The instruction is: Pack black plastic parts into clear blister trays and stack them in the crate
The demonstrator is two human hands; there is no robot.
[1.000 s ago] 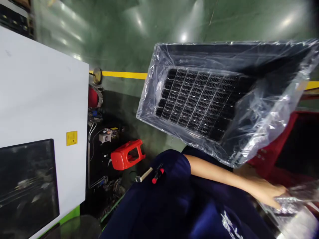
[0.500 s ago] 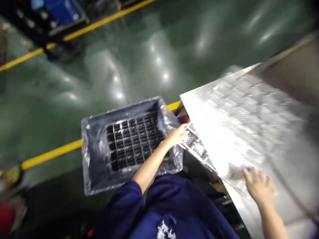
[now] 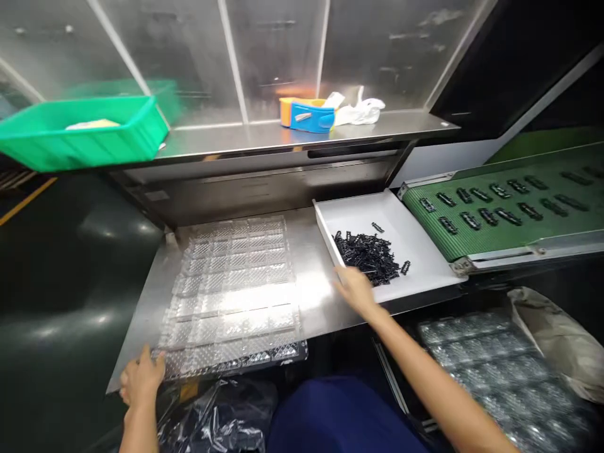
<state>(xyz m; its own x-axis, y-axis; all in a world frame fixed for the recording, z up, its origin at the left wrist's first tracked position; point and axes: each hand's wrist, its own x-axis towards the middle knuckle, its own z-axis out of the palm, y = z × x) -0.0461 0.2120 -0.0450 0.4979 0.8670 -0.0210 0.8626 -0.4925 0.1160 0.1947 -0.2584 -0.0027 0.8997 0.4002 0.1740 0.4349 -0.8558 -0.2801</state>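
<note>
A clear plastic tray with many pockets point(image 3: 236, 277) lies on the steel table point(image 3: 314, 308), its front edge over the table's edge. My left hand point(image 3: 141, 377) is at the tray's front left corner, fingers bent; whether they grip it cannot be made out. My right hand point(image 3: 356, 289) is at the left front rim of a white bin point(image 3: 419, 264), its fingers blurred and partly hidden by the hand. Inside that bin lies a heap of small black parts point(image 3: 370, 258), with a few loose ones beside it.
A green conveyor point(image 3: 472, 245) carries black parts at the right. Above the table, a shelf point(image 3: 226, 136) holds a green bin point(image 3: 85, 141) and a blue-orange tape holder point(image 3: 309, 117). More clear trays point(image 3: 509, 371) are low at the right.
The view has swung from the floor and the film-lined crate to the table. My left hand has left the crate's side for the tray's corner; my right hand is now at the white bin.
</note>
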